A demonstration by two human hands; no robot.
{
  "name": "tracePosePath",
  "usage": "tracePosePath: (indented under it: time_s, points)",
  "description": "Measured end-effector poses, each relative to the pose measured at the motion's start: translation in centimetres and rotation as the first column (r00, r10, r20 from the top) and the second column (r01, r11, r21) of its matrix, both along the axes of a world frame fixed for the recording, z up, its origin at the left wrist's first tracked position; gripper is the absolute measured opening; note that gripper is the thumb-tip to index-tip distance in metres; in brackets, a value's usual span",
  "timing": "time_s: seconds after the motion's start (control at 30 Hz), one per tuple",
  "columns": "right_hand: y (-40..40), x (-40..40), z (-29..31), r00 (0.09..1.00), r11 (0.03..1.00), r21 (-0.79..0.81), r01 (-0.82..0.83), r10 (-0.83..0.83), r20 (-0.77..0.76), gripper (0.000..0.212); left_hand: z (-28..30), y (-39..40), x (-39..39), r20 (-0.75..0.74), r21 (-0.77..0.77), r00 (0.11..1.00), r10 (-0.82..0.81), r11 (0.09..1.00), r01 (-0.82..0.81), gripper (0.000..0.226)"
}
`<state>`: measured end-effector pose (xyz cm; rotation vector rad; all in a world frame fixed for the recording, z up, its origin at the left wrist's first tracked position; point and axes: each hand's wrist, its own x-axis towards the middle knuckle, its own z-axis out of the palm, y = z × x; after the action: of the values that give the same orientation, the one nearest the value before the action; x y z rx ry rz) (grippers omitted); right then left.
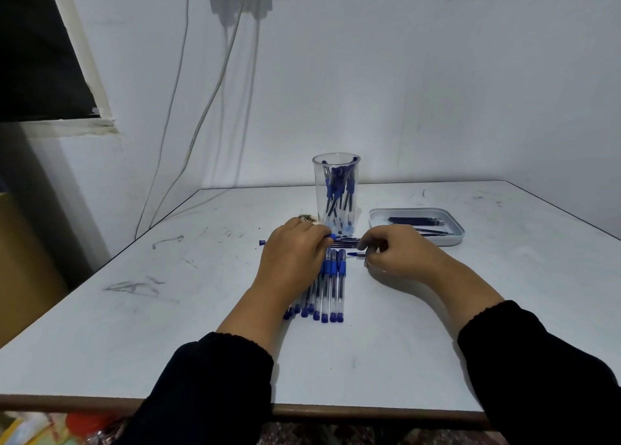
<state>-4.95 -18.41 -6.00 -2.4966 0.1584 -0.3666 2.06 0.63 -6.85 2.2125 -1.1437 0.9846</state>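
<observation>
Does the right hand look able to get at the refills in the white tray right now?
Probably yes. The white tray sits open-topped just beyond the right hand, with nothing between them and the refills lying uncovered. But it pinches a blue-tipped pen piece, which may hamper a grab.

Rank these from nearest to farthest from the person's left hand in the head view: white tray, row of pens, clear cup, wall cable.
1. Row of pens: partly hidden beneath the left hand.
2. Clear cup: just behind its fingers.
3. White tray: off to the right on the table.
4. Wall cable: up on the back wall.
</observation>
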Motion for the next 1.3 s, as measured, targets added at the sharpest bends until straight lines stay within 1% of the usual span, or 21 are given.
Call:
tracePosePath:
  time_s: [0.07,0.17,0.23,0.33,0.43,0.6,0.7,0.8,0.87,0.93,1.07,1.17,1.3]
  points:
    - [0.1,0.0,0.3,0.999,0.999,0.019,-0.030,0.029,0.039,0.022,-0.1,0.0,0.1,-0.002,0.002,1.000,-0.012,1.000,0.012,0.009]
    - [0.5,-0.2,0.7,0.985,0.999,0.011,-0.049,0.046,0.168,0.017,-0.1,0.0,-0.1,-0.019,0.010,0.999,-0.040,0.999,0.040,0.019]
    - [0.8,-0.2,0.7,0.972,0.998,-0.008,-0.065,0.065,0.225,0.015,-0.2,-0.1,-0.2,-0.021,0.016,0.998,-0.054,0.998,0.054,0.024]
    - [1.0,0.1,0.5,0.961,0.996,-0.043,-0.072,0.081,0.265,0.013,-0.2,-0.1,-0.2,-0.021,0.020,0.997,-0.069,0.997,0.069,0.023]
    - [0.8,0.3,0.3,0.961,0.998,-0.042,-0.055,0.064,0.271,0.011,-0.3,-0.1,0.1,-0.015,0.020,0.998,-0.055,0.998,0.055,0.022]
    - [-0.4,0.3,0.4,0.958,1.000,0.012,-0.005,0.002,0.288,0.012,-0.3,0.3,0.9,-0.025,-0.006,0.998,0.052,0.999,-0.052,0.024]
    - [-1.7,0.5,0.3,0.950,0.998,0.042,0.050,-0.060,0.305,0.013,-0.2,1.0,1.5,-0.062,0.000,0.986,0.153,0.988,-0.154,0.030]
    - [-3.0,0.5,0.2,0.939,0.982,0.144,0.122,-0.161,0.303,0.011,-0.1,1.5,2.0,-0.094,0.023,0.958,0.272,0.962,-0.271,0.035]
    - [-3.6,0.6,0.1,0.927,0.969,0.182,0.167,-0.217,0.305,0.010,-0.1,1.6,2.1,-0.107,0.011,0.937,0.332,0.943,-0.332,0.035]
    - [-3.8,0.9,-0.2,0.910,0.965,0.134,0.225,-0.258,0.324,0.010,-0.1,1.6,2.2,-0.116,-0.018,0.926,0.360,0.931,-0.365,0.034]
    - [-2.9,2.1,-0.7,0.892,0.932,-0.077,0.355,-0.313,0.327,0.010,0.0,1.2,2.2,-0.118,-0.023,0.920,0.373,0.925,-0.378,0.033]
    - [-1.8,3.0,-1.1,0.909,0.905,-0.204,0.373,-0.312,0.277,0.011,0.0,1.0,2.1,-0.116,-0.004,0.921,0.372,0.927,-0.375,0.034]
    - [-0.9,3.9,-1.2,0.932,0.906,-0.242,0.347,-0.305,0.195,0.012,0.0,0.9,2.1,-0.119,0.014,0.922,0.368,0.929,-0.369,0.034]
